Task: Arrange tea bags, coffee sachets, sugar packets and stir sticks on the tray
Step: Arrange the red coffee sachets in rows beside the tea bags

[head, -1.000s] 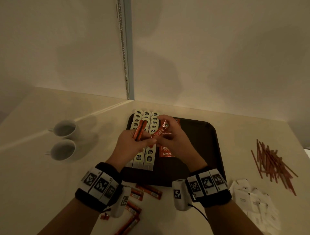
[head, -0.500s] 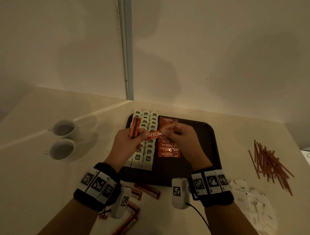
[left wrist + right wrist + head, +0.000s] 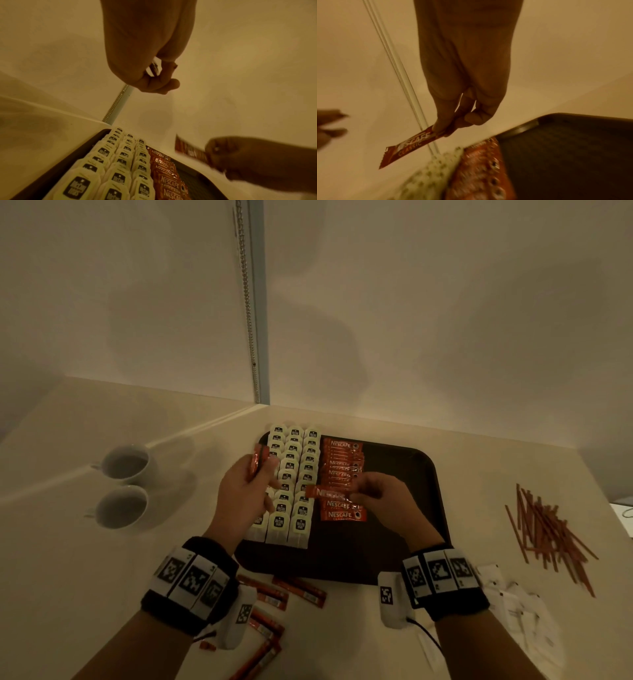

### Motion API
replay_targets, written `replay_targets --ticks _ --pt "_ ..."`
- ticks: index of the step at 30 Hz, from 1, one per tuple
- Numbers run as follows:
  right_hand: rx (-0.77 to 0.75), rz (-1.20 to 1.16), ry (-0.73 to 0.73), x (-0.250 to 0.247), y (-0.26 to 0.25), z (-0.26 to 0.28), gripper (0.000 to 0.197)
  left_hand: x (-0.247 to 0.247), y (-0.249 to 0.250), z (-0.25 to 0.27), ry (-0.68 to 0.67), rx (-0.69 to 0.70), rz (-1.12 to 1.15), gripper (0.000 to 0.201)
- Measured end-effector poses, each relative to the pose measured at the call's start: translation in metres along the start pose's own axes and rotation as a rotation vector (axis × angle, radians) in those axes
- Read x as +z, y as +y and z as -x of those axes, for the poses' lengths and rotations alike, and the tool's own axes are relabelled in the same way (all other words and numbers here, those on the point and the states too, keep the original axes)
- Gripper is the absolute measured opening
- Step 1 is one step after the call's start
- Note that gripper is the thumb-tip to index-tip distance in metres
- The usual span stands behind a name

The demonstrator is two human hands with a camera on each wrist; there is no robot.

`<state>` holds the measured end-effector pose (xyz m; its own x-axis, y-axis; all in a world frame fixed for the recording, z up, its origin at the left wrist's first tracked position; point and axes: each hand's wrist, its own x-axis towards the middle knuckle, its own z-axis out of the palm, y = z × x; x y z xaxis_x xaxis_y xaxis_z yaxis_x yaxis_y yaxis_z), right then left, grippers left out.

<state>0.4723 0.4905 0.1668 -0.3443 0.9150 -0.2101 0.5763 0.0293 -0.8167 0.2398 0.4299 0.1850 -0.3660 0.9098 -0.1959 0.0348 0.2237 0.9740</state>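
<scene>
Red coffee sachet (image 3: 327,494), now drawn clear of the spare sachets (image 3: 257,464) my left hand (image 3: 245,491) is gripping, is travelling in my right hand (image 3: 383,498) fingers (image 3: 440,125), pinched, toward the coffee column (image 3: 342,477) on the tray (image 3: 411,508).

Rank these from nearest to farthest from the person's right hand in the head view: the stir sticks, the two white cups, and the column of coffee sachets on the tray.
From the right hand:
1. Column of coffee sachets, on the tray, directly beside and under the fingers.
2. Stir sticks, piled on the counter to the right, off the tray.
3. Two white cups, far left on the counter, beyond the left hand.
</scene>
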Motion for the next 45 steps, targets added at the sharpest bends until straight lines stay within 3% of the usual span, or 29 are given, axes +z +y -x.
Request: replay_targets --ticks 5,10,21,25,28,36,38,40,43,45 --pt "0.149 0.161 -0.1 0.013 0.049 0.004 0.019 -0.011 -0.004 -0.004 0.021 -0.052 0.013 0.016" --pt "0.218 0.149 0.003 0.026 0.072 0.0 0.017 -0.013 -0.01 -0.002 0.023 -0.12 0.06 0.007" --pt "0.221 0.237 0.183 0.042 0.091 -0.016 0.02 -0.012 -0.009 0.001 -0.008 -0.166 0.07 0.016" --pt "0.206 0.261 0.192 0.043 0.093 -0.017 0.02 -0.011 -0.009 0.003 -0.045 -0.159 0.0 0.016" --pt "0.216 0.276 0.193 0.043 0.094 -0.018 0.02 -0.012 -0.008 0.004 -0.128 -0.109 -0.082 0.003" --pt "0.234 0.278 0.167 0.041 0.088 -0.016 0.019 -0.008 -0.012 0.001 -0.216 -0.072 -0.167 0.021" --pt "0.203 0.221 0.212 0.039 0.075 -0.013 0.017 -0.007 -0.011 0.0 -0.258 -0.05 -0.212 0.024" --pt "0.152 -0.011 0.226 0.036 0.047 -0.008 0.016 -0.004 -0.009 0.001 -0.308 0.005 -0.275 0.031" --pt "0.112 -0.467 -0.004 0.038 -0.003 0.001 0.033 0.002 -0.009 0.002 -0.403 0.141 -0.395 0.039" --pt "0.046 -0.561 -0.083 0.042 -0.023 0.004 0.031 0.006 -0.007 0.004 -0.452 0.19 -0.448 0.044"
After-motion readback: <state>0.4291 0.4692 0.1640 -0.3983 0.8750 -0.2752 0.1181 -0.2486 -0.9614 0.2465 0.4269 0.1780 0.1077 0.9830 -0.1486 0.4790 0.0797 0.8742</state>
